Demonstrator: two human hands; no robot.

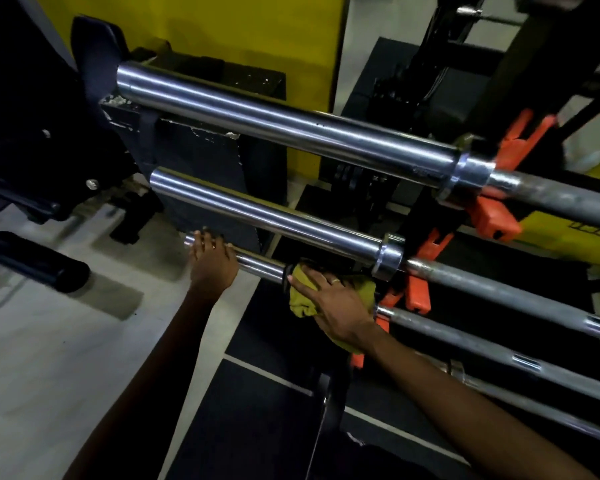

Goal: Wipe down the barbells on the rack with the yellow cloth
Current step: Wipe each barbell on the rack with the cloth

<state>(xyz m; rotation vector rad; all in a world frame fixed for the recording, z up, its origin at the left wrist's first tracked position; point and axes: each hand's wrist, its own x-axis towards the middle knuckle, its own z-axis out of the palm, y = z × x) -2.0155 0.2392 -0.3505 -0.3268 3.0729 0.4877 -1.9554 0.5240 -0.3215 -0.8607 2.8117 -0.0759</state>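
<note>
Head view. The black steel rack with orange plastic cradles (496, 220) carries several bars. All lie parallel, with their long axes running from upper left down to the right edge. No hand is on the top chrome-sleeved barbell (274, 116) or the middle chrome-sleeved barbell (274, 213). Work is on the third chrome-sleeved barbell (260, 266), just below them.

The left hand (211, 261) sits at that bar's free end, fingers curled over the sleeve. The right hand (329, 303) is further in, at the collar, pressing the crumpled yellow cloth (300, 303) onto the bar. Its fingers appear to close round cloth and bar together, though the far side is hidden. A bare stretch of sleeve lies between the two hands.

Judgement: the bare sleeve lies to the left of the right hand, along the bar's axis toward the left hand. A stroke that way should slide the cloth outward along that line. The left hand, being nearer the end, would have to give way.
</note>
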